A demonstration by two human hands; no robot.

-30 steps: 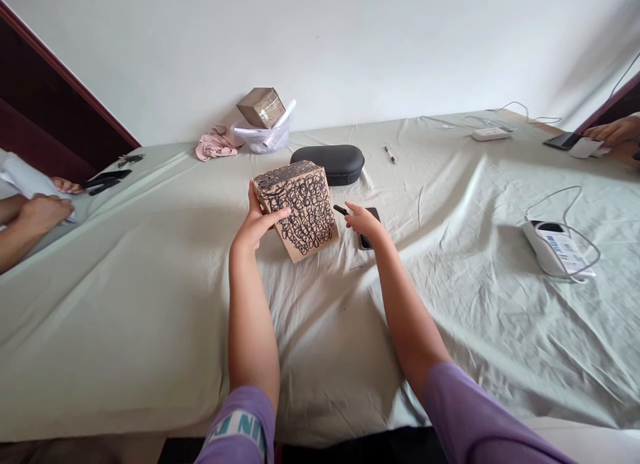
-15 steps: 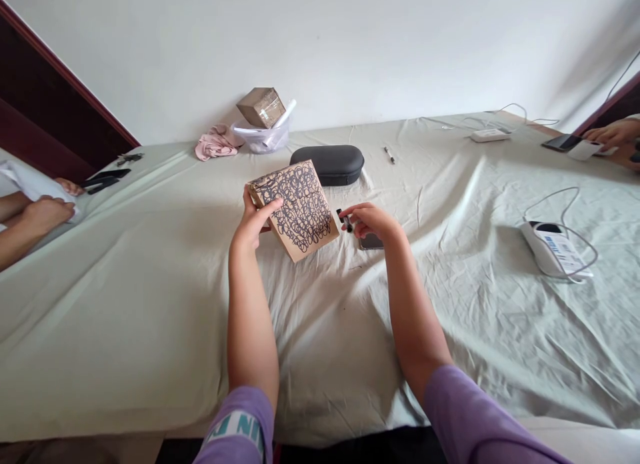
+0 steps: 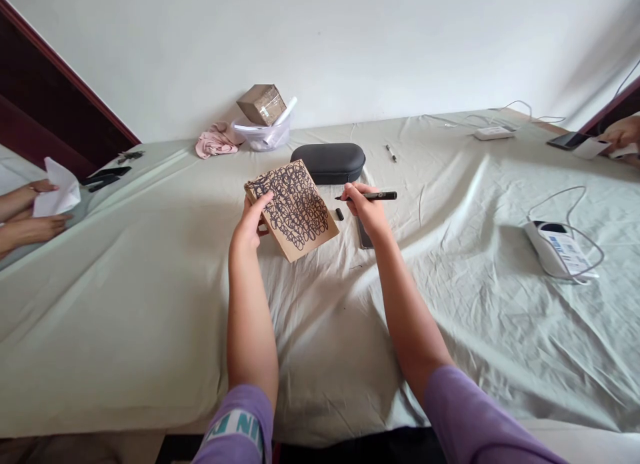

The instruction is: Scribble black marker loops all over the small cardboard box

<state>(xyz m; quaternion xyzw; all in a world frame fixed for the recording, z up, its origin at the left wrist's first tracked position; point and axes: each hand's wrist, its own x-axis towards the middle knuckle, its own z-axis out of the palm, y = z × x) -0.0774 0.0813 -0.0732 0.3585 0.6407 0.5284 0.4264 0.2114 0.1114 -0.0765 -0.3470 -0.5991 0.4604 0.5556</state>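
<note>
My left hand point(image 3: 249, 223) grips the left side of a brown cardboard box point(image 3: 295, 214), thumb on top and the other fingers mostly hidden beneath. Black looping scribbles cover the box's upper face, which tilts toward me. Held between the fingers of my right hand point(image 3: 364, 207) is a black marker point(image 3: 379, 196), its bare tip pointing left toward the box but apart from it. A small black cap point(image 3: 339, 214) lies on the cloth between the box and that hand. Partly under my right hand is a dark phone point(image 3: 365, 236).
Behind the box sits a black oval case point(image 3: 329, 163); a pen point(image 3: 391, 153) lies to its right. Farther back are a plastic bowl point(image 3: 265, 139) with a carton point(image 3: 262, 105) and a pink cloth point(image 3: 217, 141). A corded white device point(image 3: 560, 251) stands right. Other people's hands show at both sides.
My right hand has raised the black marker off the cloth and now holds it like a pen. The cap lies apart on the cloth. The box has barely moved.
</note>
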